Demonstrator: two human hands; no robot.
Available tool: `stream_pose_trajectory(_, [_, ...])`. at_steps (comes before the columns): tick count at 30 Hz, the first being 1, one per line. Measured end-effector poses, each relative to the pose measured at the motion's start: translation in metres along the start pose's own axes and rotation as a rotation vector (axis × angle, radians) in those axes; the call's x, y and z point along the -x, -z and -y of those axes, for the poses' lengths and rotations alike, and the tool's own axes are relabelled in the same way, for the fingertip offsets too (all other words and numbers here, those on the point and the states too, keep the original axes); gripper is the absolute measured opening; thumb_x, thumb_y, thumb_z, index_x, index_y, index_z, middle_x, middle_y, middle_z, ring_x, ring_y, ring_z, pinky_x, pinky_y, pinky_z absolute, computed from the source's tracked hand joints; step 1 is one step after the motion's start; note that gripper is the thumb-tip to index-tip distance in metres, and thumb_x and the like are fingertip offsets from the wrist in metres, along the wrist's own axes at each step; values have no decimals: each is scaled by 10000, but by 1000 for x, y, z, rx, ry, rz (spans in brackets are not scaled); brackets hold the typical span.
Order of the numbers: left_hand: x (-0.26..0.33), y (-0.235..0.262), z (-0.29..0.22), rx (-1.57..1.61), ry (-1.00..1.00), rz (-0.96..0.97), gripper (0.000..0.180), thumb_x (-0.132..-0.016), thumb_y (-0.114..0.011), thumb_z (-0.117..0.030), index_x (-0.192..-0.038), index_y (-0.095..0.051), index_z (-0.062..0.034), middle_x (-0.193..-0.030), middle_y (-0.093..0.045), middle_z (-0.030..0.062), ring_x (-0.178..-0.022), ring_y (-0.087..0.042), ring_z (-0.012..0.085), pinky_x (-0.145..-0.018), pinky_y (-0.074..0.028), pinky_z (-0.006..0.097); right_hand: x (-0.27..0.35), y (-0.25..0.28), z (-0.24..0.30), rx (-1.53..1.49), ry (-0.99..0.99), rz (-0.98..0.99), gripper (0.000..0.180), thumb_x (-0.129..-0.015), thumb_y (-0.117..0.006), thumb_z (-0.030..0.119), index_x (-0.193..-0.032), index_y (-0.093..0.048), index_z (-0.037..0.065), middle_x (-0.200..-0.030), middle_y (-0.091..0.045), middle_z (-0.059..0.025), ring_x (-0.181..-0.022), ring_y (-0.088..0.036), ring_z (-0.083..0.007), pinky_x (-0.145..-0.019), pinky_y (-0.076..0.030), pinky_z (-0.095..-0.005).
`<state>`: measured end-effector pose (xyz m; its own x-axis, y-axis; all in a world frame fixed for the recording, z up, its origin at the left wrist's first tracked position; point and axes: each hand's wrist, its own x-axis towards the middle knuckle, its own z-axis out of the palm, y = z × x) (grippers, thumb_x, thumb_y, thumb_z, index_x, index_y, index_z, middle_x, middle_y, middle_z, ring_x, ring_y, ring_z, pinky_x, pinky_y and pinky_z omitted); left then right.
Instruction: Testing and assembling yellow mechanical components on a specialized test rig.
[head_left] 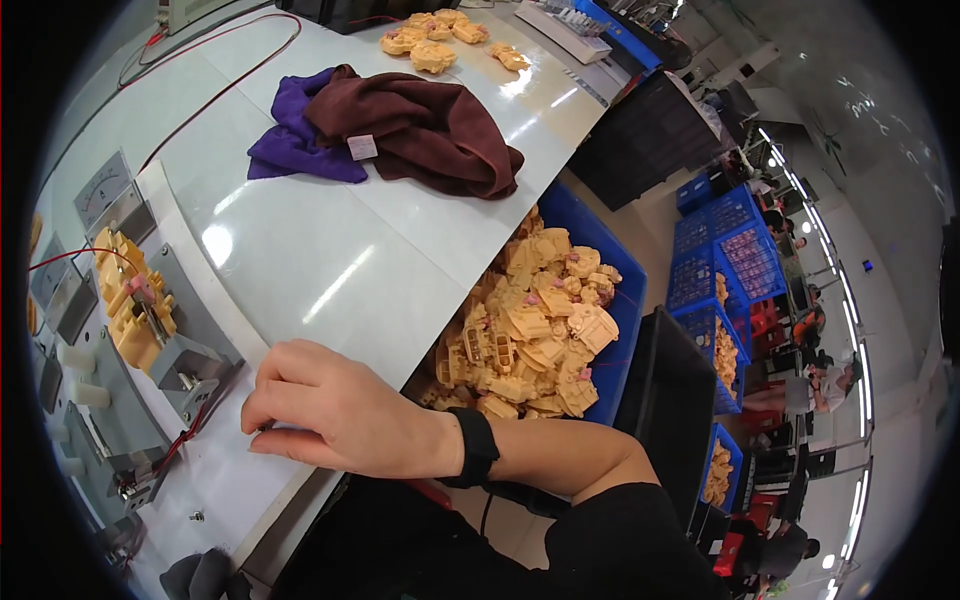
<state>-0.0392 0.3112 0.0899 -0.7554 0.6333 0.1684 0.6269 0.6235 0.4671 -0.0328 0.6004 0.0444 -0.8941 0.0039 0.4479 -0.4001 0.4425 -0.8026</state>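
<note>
My right hand (pixel 335 415), with a black band (pixel 478 447) at the wrist, hovers over the near edge of the worktable, its fingers curled and thumb and forefinger closed together. A tiny dark bit shows between them, too small to name. Just beyond the fingertips stands a grey metal test fixture (pixel 205 365) with red and black wires. A yellow plastic housing (pixel 130 300) with a pinkish part sits in it, and a red wire runs across. On the table below my hand lies a small metal piece (pixel 196 516). My left hand does not show.
A blue crate (pixel 625 300) heaped with yellow plastic housings (pixel 535 325) stands beside the table. Brown cloth (pixel 425 125) and purple cloth (pixel 300 130) lie on the white tabletop (pixel 330 240). More housings (pixel 432 55) rest at the far end. Dial meters (pixel 103 190) stand left.
</note>
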Motion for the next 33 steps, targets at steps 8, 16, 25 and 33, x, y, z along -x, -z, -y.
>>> stream_pose_trajectory(8, [2,-4,0,64,21,-34,349,-813,-732,62,-1147,-660,-7,-1055,-604,147,-953,-575,261,-772,-512,323,1,1,-2,11,42,-28,184,-768,-741,76,-838,-571,68,-881,-494,-78,-838,-531,-276,-711,-466,-378])
stream_pose_trajectory(16, [-1,0,-2,3,-5,-1,332,-819,-727,56,-1141,-666,-4,-1067,-602,140,-968,-572,255,-787,-510,323,2,-1,-5,34,91,-48,164,-795,-744,67,-857,-595,96,-874,-501,-47,-827,-525,-242,-723,-442,-344])
stream_pose_trajectory(25, [0,-2,-1,26,2,-17,331,-819,-728,50,-1139,-674,-13,-1053,-616,137,-966,-571,258,-803,-500,332,3,-1,-4,15,77,-52,159,-793,-746,62,-856,-604,93,-876,-512,-45,-828,-529,-239,-726,-443,-339])
stream_pose_trajectory(33, [-3,-2,-5,31,22,-19,300,-822,-718,57,-1114,-682,-2,-1041,-625,138,-969,-573,263,-805,-495,337,3,3,-2,14,58,-54,165,-774,-736,53,-834,-583,72,-859,-514,-67,-826,-534,-267,-709,-463,-367])
